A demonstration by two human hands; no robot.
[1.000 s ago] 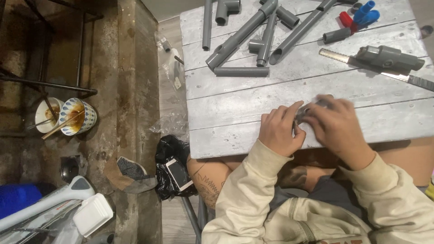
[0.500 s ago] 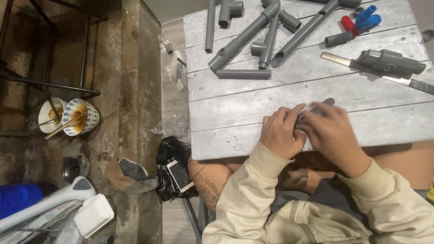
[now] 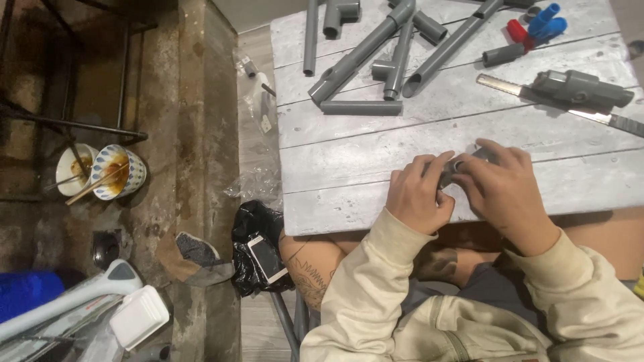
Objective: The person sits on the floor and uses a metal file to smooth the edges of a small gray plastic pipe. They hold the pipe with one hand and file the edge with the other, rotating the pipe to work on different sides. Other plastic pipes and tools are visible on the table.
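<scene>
1. One small grey pipe fitting (image 3: 463, 167) sits between both hands, low over the near part of the table (image 3: 349, 154); most of it is hidden, with only a round opening and a bit of grey body showing.
2. The left hand (image 3: 419, 194) has its fingers (image 3: 429, 164) curled together on the fitting's left end.
3. The right hand (image 3: 506, 191) covers the fitting from the right, its fingers clamped over the top of it.
4. Both arms wear cream sleeves (image 3: 376, 281), and the wrists rest at the table's near edge.
5. Farther back on the table lie several grey pipes (image 3: 362, 57), some with elbow or tee pieces on them, crossing each other.
6. To the right of them is a saw (image 3: 570, 90) with a grey handle, and behind it red and blue caps (image 3: 537, 23).
7. On the floor to the left, well apart from the table, stand two bowls (image 3: 100, 174) with chopsticks in them.
8. Near the person's knee a phone (image 3: 266, 258) lies on a black bag (image 3: 251, 234), with a white box (image 3: 139, 316) farther left.
</scene>
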